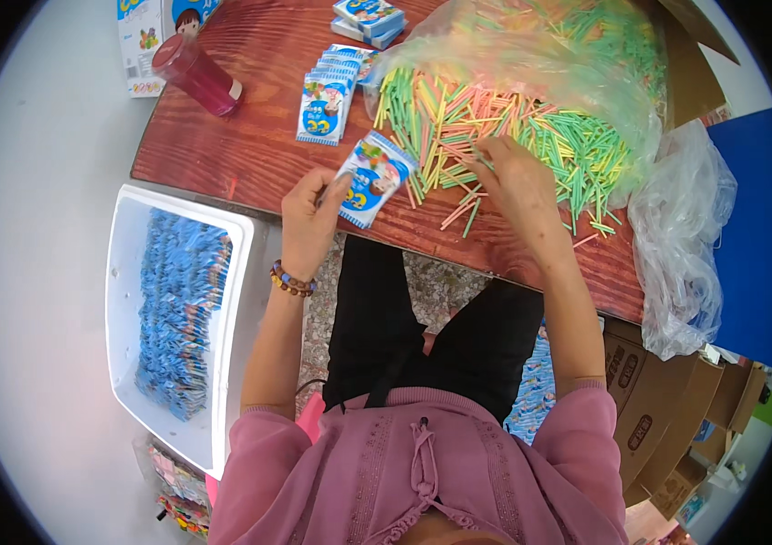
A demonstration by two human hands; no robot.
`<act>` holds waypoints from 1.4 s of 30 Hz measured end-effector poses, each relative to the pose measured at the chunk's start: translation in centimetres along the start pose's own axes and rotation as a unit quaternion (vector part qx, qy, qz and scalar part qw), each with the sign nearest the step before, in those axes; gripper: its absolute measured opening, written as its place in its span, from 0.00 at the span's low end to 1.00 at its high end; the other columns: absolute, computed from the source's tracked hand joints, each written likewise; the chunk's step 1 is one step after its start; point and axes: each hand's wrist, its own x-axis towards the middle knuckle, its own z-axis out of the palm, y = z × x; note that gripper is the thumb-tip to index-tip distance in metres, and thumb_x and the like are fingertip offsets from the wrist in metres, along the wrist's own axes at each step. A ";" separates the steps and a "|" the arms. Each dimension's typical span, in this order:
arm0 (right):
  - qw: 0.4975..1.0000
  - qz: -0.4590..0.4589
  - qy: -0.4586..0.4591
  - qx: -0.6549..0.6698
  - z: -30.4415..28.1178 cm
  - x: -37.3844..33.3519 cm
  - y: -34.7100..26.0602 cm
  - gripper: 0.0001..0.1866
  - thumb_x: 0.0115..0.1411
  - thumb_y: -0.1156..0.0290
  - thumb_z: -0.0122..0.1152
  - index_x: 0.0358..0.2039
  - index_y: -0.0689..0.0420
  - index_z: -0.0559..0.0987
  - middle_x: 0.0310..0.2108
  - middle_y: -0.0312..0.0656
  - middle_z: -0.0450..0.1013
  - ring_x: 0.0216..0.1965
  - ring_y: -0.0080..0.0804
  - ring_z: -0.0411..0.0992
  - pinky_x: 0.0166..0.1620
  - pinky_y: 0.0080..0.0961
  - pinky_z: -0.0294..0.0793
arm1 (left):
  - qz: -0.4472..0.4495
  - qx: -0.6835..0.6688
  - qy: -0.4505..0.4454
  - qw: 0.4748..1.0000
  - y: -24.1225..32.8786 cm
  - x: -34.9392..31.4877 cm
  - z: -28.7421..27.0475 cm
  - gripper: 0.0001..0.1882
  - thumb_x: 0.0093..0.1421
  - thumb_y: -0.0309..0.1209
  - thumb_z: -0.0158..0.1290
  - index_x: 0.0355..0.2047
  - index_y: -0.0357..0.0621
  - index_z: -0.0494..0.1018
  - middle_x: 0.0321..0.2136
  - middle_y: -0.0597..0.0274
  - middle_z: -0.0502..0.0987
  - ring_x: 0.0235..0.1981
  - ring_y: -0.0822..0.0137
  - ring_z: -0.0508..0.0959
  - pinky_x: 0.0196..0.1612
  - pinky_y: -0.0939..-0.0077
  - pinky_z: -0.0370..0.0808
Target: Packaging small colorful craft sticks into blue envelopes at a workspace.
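My left hand (pixel 313 214) pinches a small blue-and-white printed packet (pixel 374 180) by its lower left side, just over the table's front edge. Thin coloured candy sticks (pixel 468 123) in green, yellow and pink spill out of a large clear plastic bag (pixel 531 54). Over the near part of this heap is my right hand (pixel 522 184), its fingers bent down and closed among the sticks. Whatever its fingertips hold is too small to make out. A row of similar packets (pixel 320 104) lies overlapping beyond my left hand.
A red drink cup (pixel 207 84) leans near a printed carton (pixel 151 41) at the far left. Small boxes (pixel 369 23) are stacked at the back. Left of me stands a white bin (pixel 122 272) full of blue packets. Crumpled plastic (pixel 684 236) and brown cartons (pixel 654 400) are at right.
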 end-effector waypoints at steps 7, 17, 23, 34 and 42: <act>0.914 -0.011 -0.176 0.366 -0.4 0.3 -1.5 0.07 0.58 0.72 0.62 0.32 0.64 0.77 0.25 0.32 0.71 0.31 0.15 0.68 0.33 0.17 0.68 | 0.055 0.066 -0.177 0.980 1.9 0.1 2.6 0.07 0.61 0.28 0.55 0.32 0.36 0.74 0.25 0.72 0.73 0.28 0.83 0.69 0.31 0.85 0.67; 0.640 0.118 -0.133 0.748 3.0 -3.4 -0.9 0.06 0.58 0.76 0.61 0.36 0.59 0.76 0.33 0.35 0.76 0.35 0.19 0.74 0.37 0.17 0.73 | -0.145 -0.254 -0.064 0.954 1.5 -2.7 4.2 0.09 0.62 0.32 0.55 0.33 0.37 0.79 0.28 0.71 0.78 0.27 0.86 0.73 0.31 0.87 0.70; 0.572 0.126 -0.147 0.797 3.0 -4.5 -0.6 0.07 0.58 0.78 0.60 0.38 0.61 0.77 0.36 0.37 0.77 0.36 0.20 0.74 0.40 0.18 0.74 | -0.184 -0.334 -0.072 0.922 2.4 -3.1 4.8 0.12 0.65 0.35 0.52 0.32 0.38 0.79 0.28 0.70 0.79 0.26 0.86 0.73 0.29 0.87 0.69; 0.674 0.100 -0.122 0.722 2.7 -5.2 0.3 0.06 0.57 0.77 0.62 0.35 0.63 0.80 0.31 0.33 0.77 0.32 0.14 0.72 0.36 0.15 0.72 | -0.156 -0.256 -0.078 0.951 3.2 -4.4 5.6 0.07 0.60 0.24 0.55 0.38 0.34 0.78 0.31 0.65 0.81 0.31 0.80 0.77 0.36 0.84 0.73; 0.725 0.094 -0.125 0.671 3.5 -5.9 1.1 0.05 0.57 0.79 0.61 0.34 0.66 0.80 0.34 0.38 0.77 0.35 0.21 0.74 0.42 0.20 0.74 | -0.145 -0.248 -0.090 0.954 2.7 -5.0 5.8 0.08 0.59 0.24 0.56 0.38 0.33 0.78 0.33 0.62 0.81 0.32 0.78 0.78 0.38 0.82 0.74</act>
